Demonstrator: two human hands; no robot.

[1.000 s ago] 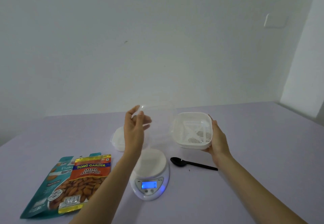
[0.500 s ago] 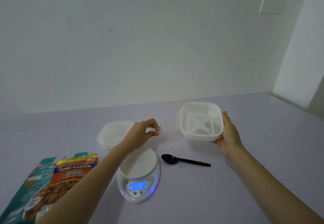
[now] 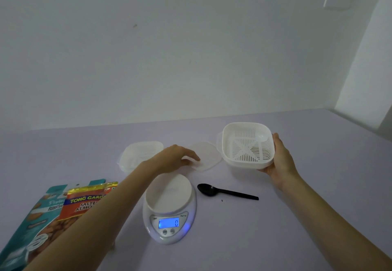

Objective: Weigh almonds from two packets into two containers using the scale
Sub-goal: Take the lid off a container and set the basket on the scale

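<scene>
The pale lilac worktop [image 3: 297, 217] runs from me to the white wall. I take the scale as the middle of the clock.

Out at 8 o'clock two almond packets lie flat. The teal packet [image 3: 40, 209] is underneath and the orange packet [image 3: 84, 202] overlaps its right side. My left forearm crosses over the orange one's right edge.

The white scale [image 3: 169, 207] sits with its bare round platform towards the wall. Its blue lit display faces me and reads 0.

At 2 o'clock is the open container [image 3: 247, 145], white and square with a slotted strainer insert inside, tipped so its mouth faces me. My right grip [image 3: 280, 160] holds it from its right side, fingers curled under the base and thumb up along the rim. I cannot tell whether its base touches the worktop.

At 11 o'clock the lidded container [image 3: 140, 156] stands on the worktop, just behind my left wrist.

At 1 o'clock the clear lid [image 3: 206, 156] lies flat between the two containers, its right edge just beside the open container. My left grip [image 3: 176, 158] lies palm down at the lid's left edge, with the fingertips on it. I cannot tell whether they pinch the lid or only touch it.

At 3 o'clock the black spoon [image 3: 224, 192] lies on the worktop with its bowl nearest the scale and its handle pointing away to the right. It lies below the open container and apart from both grips.
</scene>
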